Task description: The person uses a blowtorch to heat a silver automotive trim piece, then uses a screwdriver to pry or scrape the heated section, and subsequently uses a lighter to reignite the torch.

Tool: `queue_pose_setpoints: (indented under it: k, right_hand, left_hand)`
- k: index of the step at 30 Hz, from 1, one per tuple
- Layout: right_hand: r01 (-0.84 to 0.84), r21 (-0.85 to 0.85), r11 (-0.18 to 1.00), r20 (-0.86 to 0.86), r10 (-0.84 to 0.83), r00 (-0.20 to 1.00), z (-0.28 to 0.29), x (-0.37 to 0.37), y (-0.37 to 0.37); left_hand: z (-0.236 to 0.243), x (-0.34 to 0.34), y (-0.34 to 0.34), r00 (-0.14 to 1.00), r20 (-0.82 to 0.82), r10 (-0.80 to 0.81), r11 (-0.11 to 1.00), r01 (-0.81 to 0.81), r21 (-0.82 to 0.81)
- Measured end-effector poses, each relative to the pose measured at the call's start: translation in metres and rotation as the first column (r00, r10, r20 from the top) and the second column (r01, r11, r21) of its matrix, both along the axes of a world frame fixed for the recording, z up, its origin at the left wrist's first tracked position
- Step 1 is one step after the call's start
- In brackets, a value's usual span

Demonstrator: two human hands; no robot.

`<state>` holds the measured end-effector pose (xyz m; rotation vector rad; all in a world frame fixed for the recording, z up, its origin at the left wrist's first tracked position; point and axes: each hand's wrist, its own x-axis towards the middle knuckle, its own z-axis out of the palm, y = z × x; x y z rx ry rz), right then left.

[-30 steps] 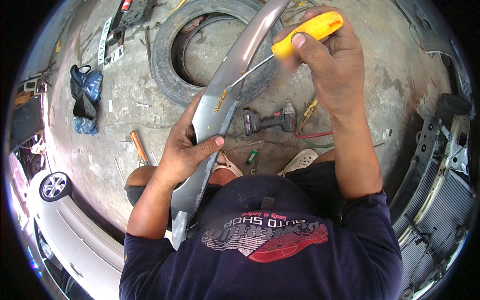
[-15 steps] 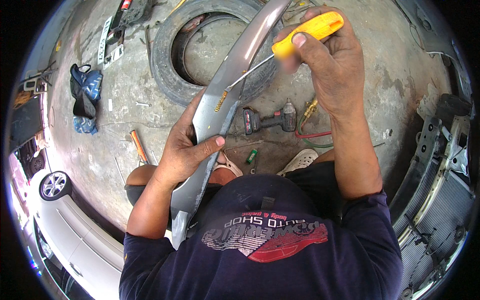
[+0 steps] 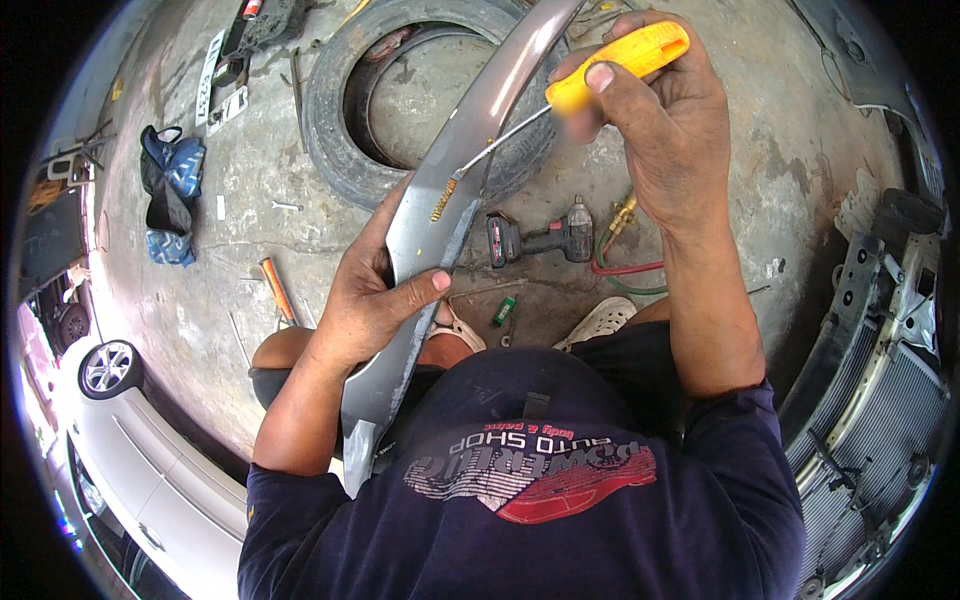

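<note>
My left hand [image 3: 372, 305] is wrapped round the lower part of a long grey car body panel [image 3: 425, 225], its thumb lying across the face. The panel slants up and away to the right, its lower end near my chest. In my right hand [image 3: 665, 130] is a screwdriver [image 3: 625, 65] with a yellow handle, gripped between thumb and fingers. Its thin metal shaft points down to the left. The tip meets the panel at the upper end of a rough, yellow-brown ridged strip [image 3: 443, 200].
Beyond the panel lies a worn tyre [image 3: 335, 130] on the concrete floor. A cordless impact wrench [image 3: 545, 238], a hose with a brass fitting [image 3: 622, 215] and a green lighter-like item [image 3: 505, 311] lie near my feet. Left are an orange-handled tool [image 3: 277, 288] and a blue bag [image 3: 172, 195]; right, a radiator [image 3: 870, 440].
The screwdriver tip has shifted very slightly to the right along the strip's upper end. My left hand and the panel stay practically where they were.
</note>
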<state>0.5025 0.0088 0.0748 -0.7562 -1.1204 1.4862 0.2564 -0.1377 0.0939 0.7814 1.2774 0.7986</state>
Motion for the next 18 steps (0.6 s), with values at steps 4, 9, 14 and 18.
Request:
queue_pose_setpoints:
  k: [4,9,14,18]
  right_hand:
    - [-0.001,-0.004,1.000,0.007,0.001,1.000,-0.0001,-0.0001,0.0003]
    - [-0.008,0.007,1.000,-0.020,0.008,1.000,-0.0010,-0.0007,0.0001]
    - [-0.039,0.008,0.999,-0.006,0.039,0.999,-0.0006,-0.0004,0.0014]
    - [-0.052,0.015,0.999,-0.011,0.052,0.999,-0.0015,0.0003,0.0020]
  left_hand:
    - [-0.0002,0.0007,-0.0001,1.000,0.001,0.000,1.000,0.000,0.006]
    - [-0.0012,0.0001,-0.0006,1.000,-0.021,-0.001,1.000,0.002,0.002]
    - [-0.0032,-0.0006,-0.0028,0.999,-0.038,0.002,1.000,-0.001,0.005]
    - [-0.0025,-0.0008,-0.0026,0.999,-0.047,-0.012,1.000,0.012,0.000]
